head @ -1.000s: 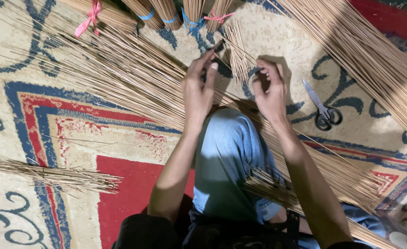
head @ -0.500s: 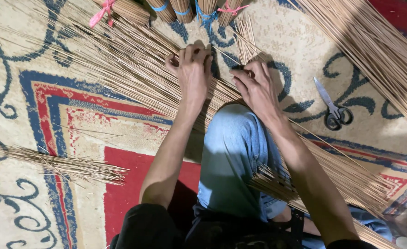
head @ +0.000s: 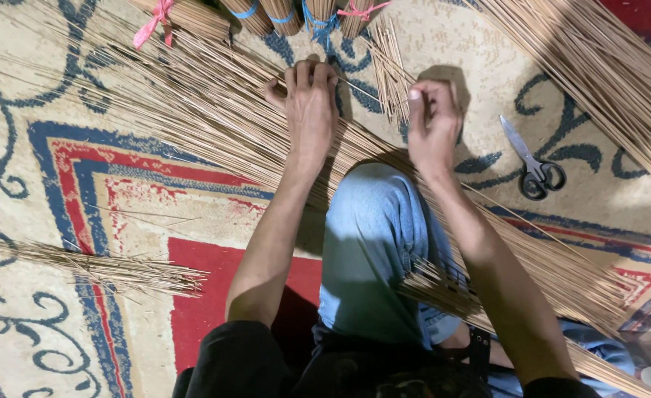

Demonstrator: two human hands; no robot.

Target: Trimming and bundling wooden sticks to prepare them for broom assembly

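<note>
A wide sheet of thin tan sticks [head: 193, 103] lies across the patterned carpet and runs under my knee in blue jeans [head: 373, 243]. My left hand [head: 309, 110] rests palm down on these sticks, fingers curled into them. My right hand [head: 432, 121] is just right of it, fingers pinched on a few sticks from a small loose cluster of short sticks [head: 389, 66] lying beyond the knee.
Tied stick bundles with pink and blue bands [head: 288, 13] lie at the top edge. Scissors [head: 533, 163] rest on the carpet to the right. Another long stick pile [head: 598, 66] fills the upper right, and a small bunch [head: 97, 265] lies at the left.
Both hands have shifted slightly apart on the sticks; the right hand has lifted from flat on the pile to pinching a few sticks. The camera view has drifted a little.
</note>
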